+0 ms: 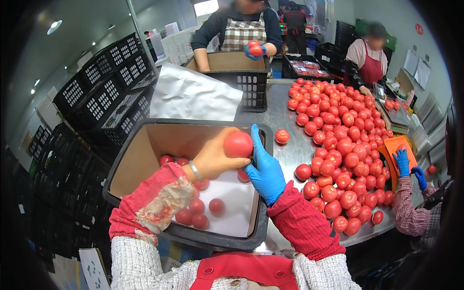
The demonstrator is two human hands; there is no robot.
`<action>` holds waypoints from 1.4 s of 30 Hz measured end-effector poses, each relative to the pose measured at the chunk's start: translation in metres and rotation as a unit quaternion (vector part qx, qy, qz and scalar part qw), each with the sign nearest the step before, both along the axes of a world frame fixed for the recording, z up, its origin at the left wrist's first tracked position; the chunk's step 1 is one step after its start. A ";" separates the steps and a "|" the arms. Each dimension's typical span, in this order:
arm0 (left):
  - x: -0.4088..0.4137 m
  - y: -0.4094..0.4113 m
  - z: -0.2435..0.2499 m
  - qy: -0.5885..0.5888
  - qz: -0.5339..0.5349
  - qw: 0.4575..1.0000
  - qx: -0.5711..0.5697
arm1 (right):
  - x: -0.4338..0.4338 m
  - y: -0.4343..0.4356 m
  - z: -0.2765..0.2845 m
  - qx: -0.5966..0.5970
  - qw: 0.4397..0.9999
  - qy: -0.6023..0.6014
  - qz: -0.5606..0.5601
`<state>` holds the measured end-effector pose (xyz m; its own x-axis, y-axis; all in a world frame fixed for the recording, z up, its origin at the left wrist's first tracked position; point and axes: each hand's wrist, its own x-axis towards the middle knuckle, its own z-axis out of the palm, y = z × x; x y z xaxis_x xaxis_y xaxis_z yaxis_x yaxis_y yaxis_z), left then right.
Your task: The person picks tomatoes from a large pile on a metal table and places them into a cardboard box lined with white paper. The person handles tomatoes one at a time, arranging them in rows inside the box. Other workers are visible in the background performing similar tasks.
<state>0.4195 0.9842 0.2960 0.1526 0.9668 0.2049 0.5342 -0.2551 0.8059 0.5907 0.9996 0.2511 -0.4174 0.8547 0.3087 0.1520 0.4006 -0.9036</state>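
Observation:
Over a black plastic crate [108,185], my bare left hand [214,154] grips a large red tomato [238,144]. A silver bracelet circles that wrist. My right hand [266,174], in a blue glove, is upright close against the tomato's right side, its thumb by my left fingertips. Its palm side is hidden, so I cannot tell whether it holds anything. Brown cardboard [125,168] lines the crate, with a white sheet [232,217] on the bottom. Several tomatoes [216,206] lie inside; my left forearm hides part of them.
Right of the crate, a large pile of tomatoes [344,145] covers the metal table [286,159]; a single tomato [282,136] lies apart. Across the table, a person holds tomatoes over another crate [253,90]. A co-worker's gloved hand [401,162] is at an orange bin [391,145]. Stacked crates [105,94] stand left.

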 end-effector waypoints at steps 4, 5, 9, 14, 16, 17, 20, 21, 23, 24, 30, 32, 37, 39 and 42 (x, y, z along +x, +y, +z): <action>0.001 -0.006 0.011 0.041 0.031 0.999 -0.013 | -0.003 0.004 -0.005 0.037 0.999 -0.008 -0.003; 0.002 -0.010 0.015 0.051 0.040 0.998 -0.011 | -0.004 0.002 -0.001 0.017 1.000 0.000 0.006; 0.011 -0.026 0.034 -0.026 0.026 0.999 0.039 | -0.003 0.008 -0.015 0.083 0.993 0.074 0.025; 0.015 -0.078 0.056 -0.222 0.026 0.970 0.100 | -0.005 0.004 -0.016 -0.026 0.994 0.068 0.078; 0.016 -0.105 0.061 -0.273 0.030 0.957 0.090 | -0.002 0.010 -0.023 0.032 0.996 0.048 0.066; 0.016 -0.117 0.057 -0.260 0.062 0.956 0.119 | -0.003 0.012 -0.024 0.060 0.995 0.043 0.064; 0.007 -0.153 0.035 -0.296 0.112 0.930 0.187 | 0.000 0.008 -0.017 0.061 0.996 0.024 0.053; 0.005 -0.165 0.024 -0.321 0.147 0.911 0.215 | -0.001 0.008 -0.018 0.054 0.996 0.031 0.059; -0.005 -0.192 0.004 -0.374 0.217 0.870 0.239 | 0.000 0.009 -0.019 0.072 0.995 0.032 0.067; -0.011 -0.209 -0.004 -0.400 0.249 0.845 0.252 | -0.002 0.005 -0.014 0.081 0.993 0.023 0.082; -0.063 -0.283 -0.080 -0.452 0.439 0.720 0.291 | -0.002 0.009 -0.019 0.061 0.985 0.048 0.153; -0.084 -0.307 -0.106 -0.457 0.531 0.645 0.305 | 0.004 0.012 -0.017 0.056 0.987 0.018 0.149; -0.128 -0.411 -0.150 -0.433 0.726 0.378 0.377 | 0.000 0.011 -0.016 0.059 0.985 -0.005 0.163; -0.142 -0.457 -0.160 -0.425 0.754 0.267 0.423 | 0.002 0.009 -0.017 0.064 0.986 -0.014 0.156; -0.159 -0.543 -0.195 -0.450 0.749 0.212 0.438 | 0.007 0.010 -0.013 0.093 0.985 -0.030 0.141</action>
